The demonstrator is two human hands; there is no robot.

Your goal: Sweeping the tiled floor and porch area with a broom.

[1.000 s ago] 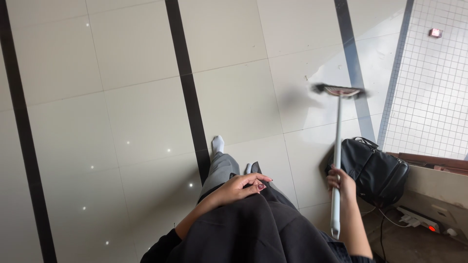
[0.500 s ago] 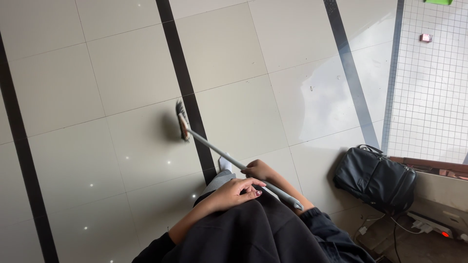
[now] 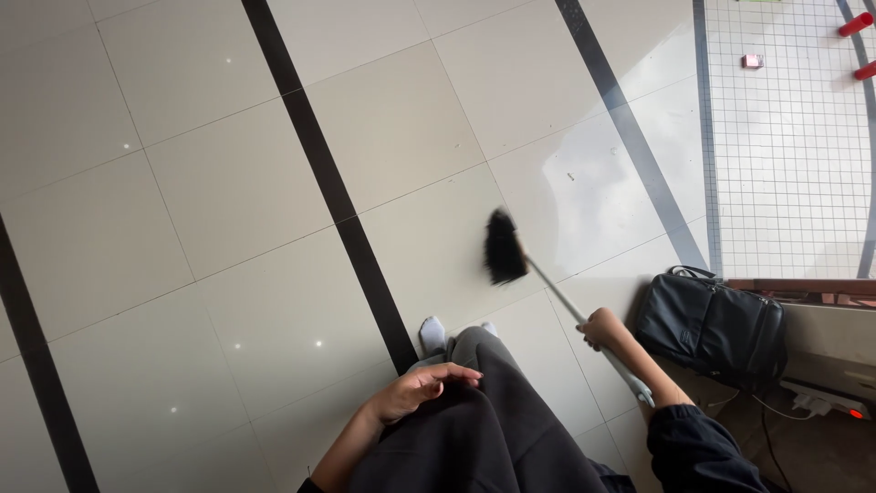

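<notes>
My right hand (image 3: 603,328) grips the pale handle of a broom (image 3: 566,301), whose dark bristle head (image 3: 503,247) is down near the tiled floor just ahead of my feet. The broom head is blurred. My left hand (image 3: 422,388) rests flat on my grey-trousered thigh with fingers loosely spread, holding nothing. My socked feet (image 3: 433,334) stand on the cream tiles beside a black floor stripe.
A black backpack (image 3: 714,326) sits on the floor at my right. Beside it lie a white power strip (image 3: 826,399) and cables. A wire mesh panel (image 3: 789,137) stands at upper right. Black stripes (image 3: 330,196) cross the glossy cream tile floor.
The broom head swung from far right to the left, and now sits in front of my feet. My right hand moved out to the right again. The left hand stays on my thigh.
</notes>
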